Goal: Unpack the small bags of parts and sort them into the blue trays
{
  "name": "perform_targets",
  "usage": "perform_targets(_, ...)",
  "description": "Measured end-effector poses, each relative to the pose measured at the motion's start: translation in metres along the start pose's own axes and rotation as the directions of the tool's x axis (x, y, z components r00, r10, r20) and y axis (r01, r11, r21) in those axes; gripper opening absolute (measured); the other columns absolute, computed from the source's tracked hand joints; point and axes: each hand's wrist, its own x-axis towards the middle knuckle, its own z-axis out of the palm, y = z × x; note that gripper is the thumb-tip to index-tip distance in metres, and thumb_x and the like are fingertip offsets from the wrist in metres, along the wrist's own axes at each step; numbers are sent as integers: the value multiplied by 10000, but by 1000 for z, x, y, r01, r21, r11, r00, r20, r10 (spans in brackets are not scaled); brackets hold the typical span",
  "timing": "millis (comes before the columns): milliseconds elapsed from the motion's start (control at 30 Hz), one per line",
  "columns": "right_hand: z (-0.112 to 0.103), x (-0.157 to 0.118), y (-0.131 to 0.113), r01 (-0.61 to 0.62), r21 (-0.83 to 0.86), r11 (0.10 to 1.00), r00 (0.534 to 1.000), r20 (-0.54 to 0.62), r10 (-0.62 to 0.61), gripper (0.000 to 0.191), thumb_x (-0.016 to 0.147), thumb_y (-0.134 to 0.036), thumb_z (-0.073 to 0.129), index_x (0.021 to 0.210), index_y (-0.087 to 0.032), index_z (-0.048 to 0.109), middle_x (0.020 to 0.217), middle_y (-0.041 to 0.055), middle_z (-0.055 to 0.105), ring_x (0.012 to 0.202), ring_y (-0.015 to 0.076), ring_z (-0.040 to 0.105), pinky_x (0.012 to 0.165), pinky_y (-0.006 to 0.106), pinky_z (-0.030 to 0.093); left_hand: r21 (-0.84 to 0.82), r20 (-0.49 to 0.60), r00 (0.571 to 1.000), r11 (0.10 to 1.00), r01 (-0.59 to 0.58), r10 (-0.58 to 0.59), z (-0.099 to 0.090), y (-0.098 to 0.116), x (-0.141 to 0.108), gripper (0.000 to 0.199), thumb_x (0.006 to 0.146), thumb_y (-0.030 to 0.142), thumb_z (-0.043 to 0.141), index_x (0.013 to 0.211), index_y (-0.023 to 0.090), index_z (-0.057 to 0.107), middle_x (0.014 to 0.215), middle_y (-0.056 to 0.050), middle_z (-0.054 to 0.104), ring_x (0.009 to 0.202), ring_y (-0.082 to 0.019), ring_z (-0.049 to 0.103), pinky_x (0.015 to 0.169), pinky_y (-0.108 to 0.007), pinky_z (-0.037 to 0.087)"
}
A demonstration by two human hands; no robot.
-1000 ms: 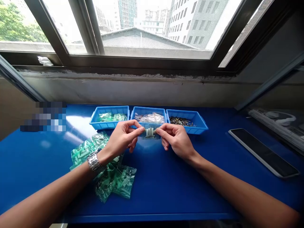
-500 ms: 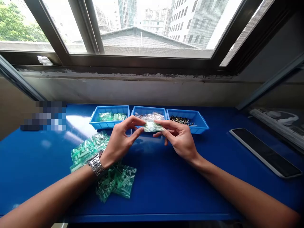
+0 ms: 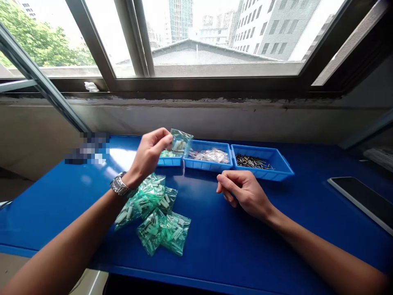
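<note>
My left hand (image 3: 150,153) pinches a small clear green packet (image 3: 180,141) by its left side, raised in front of the left blue bin (image 3: 170,161). Small pale pieces show inside the packet. My right hand (image 3: 242,190) is over the table before the right bin, its fingers curled together; whether anything is between them is too small to tell. Several green packets with white pieces lie in a pile (image 3: 150,196) below my left hand. The middle bin (image 3: 207,165) has clear packets, and the right bin (image 3: 267,174) has thin dark and brass-coloured pieces.
A phone (image 3: 362,200) lies on the blue table (image 3: 233,250) at the right. Metal frame posts (image 3: 58,98) rise at the left and right. A wall and window stand behind the bins.
My right hand has let go of the packet and moved down and away. My left hand has lifted the packet up toward the left bin. The view has turned to the left.
</note>
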Motion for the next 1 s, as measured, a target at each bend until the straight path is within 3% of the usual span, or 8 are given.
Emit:
perform_targets(133, 0, 0, 0, -11, -8, 1000, 1000, 22, 12, 436, 1025, -470, 646, 726, -159, 706, 511, -37, 540, 408, 72, 479, 426, 196, 372, 447, -195, 976, 877, 178, -98, -26, -27, 17, 226, 905, 376, 603, 822, 184, 688, 842, -67, 714, 795, -230, 622, 781, -367, 475)
perform_targets(267, 0, 0, 0, -3, -24, 1000, 1000, 26, 4, 430, 1026, -464, 642, 729, -159, 706, 513, -37, 540, 411, 76, 474, 429, 204, 364, 561, -217, 976, 813, 155, -37, -35, -30, 17, 272, 905, 363, 626, 1073, 190, 753, 1161, -130, 758, 1120, -322, 643, 1036, -490, 449)
perform_targets(433, 0, 2, -2, 6, -65, 998, 1000, 26, -4, 441, 1022, -481, 632, 724, -163, 703, 517, -32, 536, 416, 91, 475, 432, 225, 361, 544, -64, 997, 839, 7, 34, -41, 9, -12, 242, 994, 407, 603, 1019, 234, 771, 1047, -72, 794, 1001, -287, 707, 886, -419, 521)
perform_targets(567, 2, 1, -4, 25, -133, 991, 999, 49, -19, 454, 1012, -499, 637, 718, -162, 717, 521, -21, 545, 428, 102, 482, 439, 238, 367, 526, 46, 987, 836, -156, 155, -40, 26, -61, 187, 1028, 341, 603, 1031, 219, 745, 969, -56, 779, 896, -246, 708, 788, -382, 548)
perform_targets(667, 3, 0, -5, 68, -187, 980, 996, 73, -55, 460, 1020, -486, 626, 713, -159, 731, 524, -14, 555, 442, 104, 482, 451, 242, 372, 450, 402, 897, 813, -370, 186, -30, 31, -106, 162, 1030, 241, 597, 1101, 251, 743, 1030, -34, 787, 1027, -250, 694, 872, -384, 584)
perform_targets(733, 4, 0, -6, 83, -204, 975, 994, 81, -68, 453, 1025, -465, 622, 713, -158, 737, 528, -11, 565, 447, 103, 482, 460, 242, 376, 489, 526, 837, 753, -440, 148, -20, 36, -132, 198, 1035, 257, 600, 1176, 273, 739, 1126, -27, 792, 1129, -281, 679, 976, -440, 563)
perform_targets(833, 4, 1, -7, 86, -216, 972, 994, 82, -70, 431, 1015, -446, 640, 715, -156, 744, 539, -8, 581, 453, 103, 488, 466, 242, 379, 511, 555, 803, 671, -537, 219, -7, 42, -157, 285, 1039, 394, 616, 1248, 241, 734, 1191, -43, 800, 1128, -309, 697, 1011, -465, 546)
perform_targets(1000, 4, 2, -7, 89, -232, 969, 994, 77, -73, 438, 1011, -465, 644, 719, -155, 745, 531, -10, 573, 450, 105, 480, 464, 243, 369, 530, 518, 794, 610, -589, 317, 6, 35, -168, 263, 1094, 226, 518, 1245, 216, 733, 1158, -27, 808, 1100, -292, 706, 1018, -474, 500)
